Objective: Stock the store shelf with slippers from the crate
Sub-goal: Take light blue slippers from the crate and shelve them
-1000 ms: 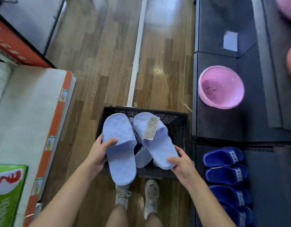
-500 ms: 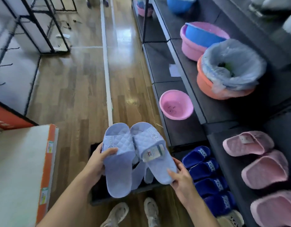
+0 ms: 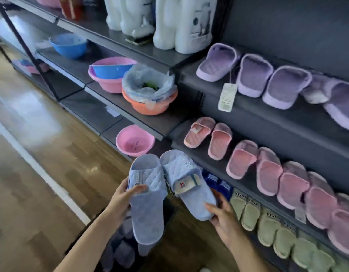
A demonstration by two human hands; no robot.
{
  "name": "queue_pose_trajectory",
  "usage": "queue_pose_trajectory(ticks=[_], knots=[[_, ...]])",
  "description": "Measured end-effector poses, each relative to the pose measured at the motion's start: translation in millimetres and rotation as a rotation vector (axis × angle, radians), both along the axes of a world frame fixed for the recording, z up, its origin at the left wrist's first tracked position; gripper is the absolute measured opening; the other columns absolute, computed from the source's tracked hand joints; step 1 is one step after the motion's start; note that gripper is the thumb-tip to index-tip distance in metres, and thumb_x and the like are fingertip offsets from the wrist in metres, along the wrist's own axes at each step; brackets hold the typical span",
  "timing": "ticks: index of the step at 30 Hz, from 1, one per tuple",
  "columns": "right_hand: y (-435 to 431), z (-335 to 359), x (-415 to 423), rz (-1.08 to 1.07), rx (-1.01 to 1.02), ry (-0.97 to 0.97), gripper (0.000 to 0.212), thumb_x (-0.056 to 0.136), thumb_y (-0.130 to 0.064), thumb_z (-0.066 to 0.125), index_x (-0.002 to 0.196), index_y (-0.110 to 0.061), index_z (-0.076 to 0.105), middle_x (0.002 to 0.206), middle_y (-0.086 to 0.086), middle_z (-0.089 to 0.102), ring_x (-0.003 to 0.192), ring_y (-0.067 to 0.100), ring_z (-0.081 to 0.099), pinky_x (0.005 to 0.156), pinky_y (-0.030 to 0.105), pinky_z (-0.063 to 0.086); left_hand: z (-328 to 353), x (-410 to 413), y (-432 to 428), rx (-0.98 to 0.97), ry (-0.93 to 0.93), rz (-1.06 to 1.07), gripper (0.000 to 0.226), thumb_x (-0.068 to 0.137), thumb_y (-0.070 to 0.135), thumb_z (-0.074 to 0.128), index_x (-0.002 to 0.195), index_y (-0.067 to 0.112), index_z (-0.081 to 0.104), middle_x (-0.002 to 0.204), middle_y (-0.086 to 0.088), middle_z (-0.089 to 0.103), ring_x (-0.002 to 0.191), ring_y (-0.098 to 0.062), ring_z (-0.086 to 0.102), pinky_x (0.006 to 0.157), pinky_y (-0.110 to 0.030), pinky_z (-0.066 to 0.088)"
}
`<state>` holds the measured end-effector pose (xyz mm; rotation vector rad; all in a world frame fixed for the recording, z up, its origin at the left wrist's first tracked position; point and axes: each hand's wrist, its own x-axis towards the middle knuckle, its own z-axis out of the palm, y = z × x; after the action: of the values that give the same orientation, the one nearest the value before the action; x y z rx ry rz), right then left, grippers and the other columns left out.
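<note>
With the left hand (image 3: 125,195) gripping one pale blue slipper (image 3: 147,205) at its strap and the right hand (image 3: 223,215) holding the tagged mate (image 3: 186,183) by its heel, both aloft before the dark shelf (image 3: 258,119), the step looks like carrying, and next likely comes finding bare shelf space.

Not much to go on body-wise tbh; the left hand (image 3: 126,195) and right hand (image 3: 222,214) are both bare; the left forearm (image 3: 95,238) and right forearm (image 3: 240,250) are bare too, uncovered all the way down to the bottom edge of the shot; slim wrists, fairly long fingers (image 3: 139,189); nails are too blurry to say anything about.
</note>
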<state>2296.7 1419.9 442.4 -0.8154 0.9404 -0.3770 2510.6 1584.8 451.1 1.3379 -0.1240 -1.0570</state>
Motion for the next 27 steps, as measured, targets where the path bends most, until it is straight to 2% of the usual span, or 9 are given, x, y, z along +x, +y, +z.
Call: queue_pose_trajectory(ticks=[3,6,9,10,13,17,20,23,27], knots=[[-10,10,-50,-0.145,-0.052,0.006,0.091,0.03,-0.021,0.089,0.115,-0.008,0.058,0.102,0.012,0.068,0.09,0.026,0.065,0.058,0.027,0.055,14,-32,-38,-0.023,0.006,-0.141,0.085,0.038,0.026,0.086,0.116,0.013,0.056,0.106,-0.017,0.068,0.085,-0.031,0.068,0.064,-0.036,0.054],[-18,22,-103,-0.267,-0.097,0.003,0.103,0.013,-0.037,0.093,0.107,-0.014,0.06,0.106,0.012,0.066,0.098,0.028,0.062,0.058,0.028,0.055,26,-70,-75,-0.014,-0.032,-0.271,0.099,0.028,0.039,0.092,0.117,0.017,0.057,0.109,-0.015,0.067,0.094,-0.033,0.066,0.075,-0.041,0.054],[-25,30,-163,-0.344,-0.106,-0.049,0.068,0.05,-0.015,0.087,0.112,-0.01,0.058,0.108,0.015,0.065,0.095,0.027,0.062,0.056,0.026,0.055,38,-118,-105,-0.028,-0.066,-0.389,0.096,0.033,0.047,0.089,0.119,0.021,0.054,0.11,-0.012,0.066,0.098,-0.031,0.065,0.076,-0.04,0.054],[-26,34,-184,-0.365,-0.114,-0.063,0.066,0.054,-0.01,0.083,0.115,-0.007,0.056,0.106,0.015,0.066,0.093,0.027,0.064,0.057,0.026,0.056,42,-136,-115,-0.034,-0.072,-0.417,0.093,0.035,0.046,0.088,0.118,0.021,0.054,0.108,-0.011,0.066,0.095,-0.029,0.066,0.072,-0.038,0.055],[-31,37,-247,-0.436,-0.153,-0.065,0.092,0.03,-0.023,0.092,0.114,-0.006,0.057,0.101,0.013,0.069,0.089,0.026,0.067,0.059,0.028,0.056,48,-197,-140,-0.053,-0.066,-0.474,0.093,0.031,0.043,0.089,0.115,0.017,0.057,0.1,-0.01,0.068,0.088,-0.027,0.068,0.065,-0.034,0.054],[-31,41,-337,-0.506,-0.192,-0.044,0.072,0.049,-0.003,0.08,0.118,-0.001,0.055,0.1,0.019,0.066,0.081,0.025,0.067,0.052,0.025,0.053,47,-285,-169,-0.042,-0.047,-0.544,0.092,0.029,0.043,0.089,0.112,0.015,0.06,0.102,-0.012,0.068,0.095,-0.031,0.065,0.074,-0.038,0.053],[-29,39,-401,-0.558,-0.235,0.043,0.087,0.035,-0.023,0.088,0.116,-0.006,0.058,0.082,0.016,0.059,0.059,0.026,0.054,0.051,0.026,0.039,47,-351,-186,-0.045,-0.064,-0.615,0.077,0.039,0.038,0.082,0.11,0.015,0.061,0.093,-0.006,0.071,0.09,-0.027,0.067,0.064,-0.03,0.052],[-23,32,-458,-0.664,-0.249,0.054,0.101,0.02,-0.048,0.092,0.109,-0.013,0.061,0.089,0.018,0.064,0.081,0.034,0.053,0.07,0.042,0.036,46,-409,-195,-0.066,-0.067,-0.683,0.065,0.047,0.031,0.078,0.108,0.015,0.062,0.089,-0.004,0.073,0.082,-0.02,0.07,0.06,-0.026,0.053],[-17,32,-514,-0.719,-0.268,0.055,0.106,0.019,-0.046,0.092,0.11,-0.005,0.058,0.1,0.017,0.067,0.09,0.035,0.061,0.07,0.041,0.045,43,-469,-212,-0.023,-0.079,-0.737,0.048,0.054,0.023,0.08,0.098,0.014,0.065,0.079,-0.002,0.073,0.075,-0.019,0.069,0.063,-0.03,0.048]])
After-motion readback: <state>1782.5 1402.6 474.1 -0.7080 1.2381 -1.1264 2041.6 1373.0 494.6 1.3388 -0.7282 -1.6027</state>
